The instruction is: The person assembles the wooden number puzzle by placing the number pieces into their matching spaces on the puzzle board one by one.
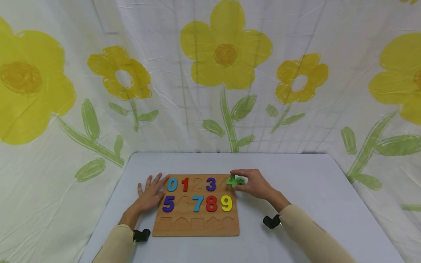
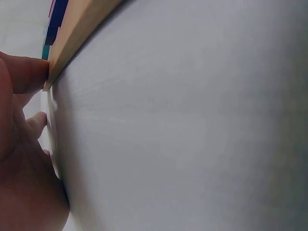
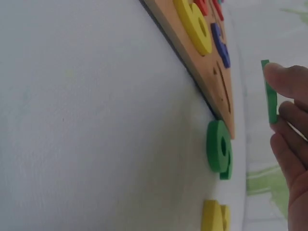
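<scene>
My right hand (image 1: 258, 185) pinches a green number 4 (image 1: 231, 181) between thumb and fingers, over the upper right corner of the wooden number puzzle board (image 1: 197, 231). In the right wrist view the 4 (image 3: 271, 96) appears edge-on, raised above the board. A green number 6 (image 3: 219, 147) lies on the table just off the board's right side, partly behind the fingers in the head view. My left hand (image 1: 149, 195) rests at the board's left edge, fingers spread, with a fingertip touching the wood in the left wrist view.
Set in the board are a blue 0 (image 1: 172, 185), red 1 (image 1: 185, 184), purple 3 (image 1: 211, 184) and the lower-row numbers. Recesses for a 2 (image 1: 197, 184) and several shapes show bare wood. A yellow piece (image 3: 211, 216) lies beyond the green 6. A flowered curtain hangs behind the white table.
</scene>
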`<state>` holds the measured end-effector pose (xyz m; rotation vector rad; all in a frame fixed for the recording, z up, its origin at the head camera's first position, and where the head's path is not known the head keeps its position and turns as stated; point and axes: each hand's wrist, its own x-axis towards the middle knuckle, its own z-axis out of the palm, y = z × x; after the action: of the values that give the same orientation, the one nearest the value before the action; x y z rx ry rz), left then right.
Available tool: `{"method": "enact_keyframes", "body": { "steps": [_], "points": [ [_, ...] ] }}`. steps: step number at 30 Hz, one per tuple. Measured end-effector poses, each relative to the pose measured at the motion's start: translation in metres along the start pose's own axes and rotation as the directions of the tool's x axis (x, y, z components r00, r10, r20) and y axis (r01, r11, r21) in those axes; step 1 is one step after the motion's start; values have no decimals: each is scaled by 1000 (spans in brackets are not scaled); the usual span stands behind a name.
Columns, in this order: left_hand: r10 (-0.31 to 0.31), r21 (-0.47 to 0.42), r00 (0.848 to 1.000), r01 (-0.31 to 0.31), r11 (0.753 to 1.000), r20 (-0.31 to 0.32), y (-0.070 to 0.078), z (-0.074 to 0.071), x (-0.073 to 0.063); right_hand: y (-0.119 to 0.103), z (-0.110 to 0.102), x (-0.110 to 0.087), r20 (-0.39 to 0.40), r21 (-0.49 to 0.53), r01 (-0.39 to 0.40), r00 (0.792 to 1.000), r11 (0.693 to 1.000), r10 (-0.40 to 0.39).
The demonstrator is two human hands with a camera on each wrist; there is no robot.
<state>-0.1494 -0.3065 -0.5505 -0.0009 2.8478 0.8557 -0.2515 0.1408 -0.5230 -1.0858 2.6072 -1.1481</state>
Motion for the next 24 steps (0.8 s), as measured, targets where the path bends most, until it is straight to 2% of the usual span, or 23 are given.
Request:
{"method": "enact_keyframes", "body": {
  "steps": [15, 24],
  "points": [
    [-1, -3, 1000, 1, 1000, -8, 1, 0, -1, 9, 29, 18, 35, 6, -50, 998, 999, 49],
    [2, -14, 1000, -3, 1000, -14, 5, -3, -4, 9, 36, 21, 55, -44, -114, 992, 993, 116]
  ]
}}
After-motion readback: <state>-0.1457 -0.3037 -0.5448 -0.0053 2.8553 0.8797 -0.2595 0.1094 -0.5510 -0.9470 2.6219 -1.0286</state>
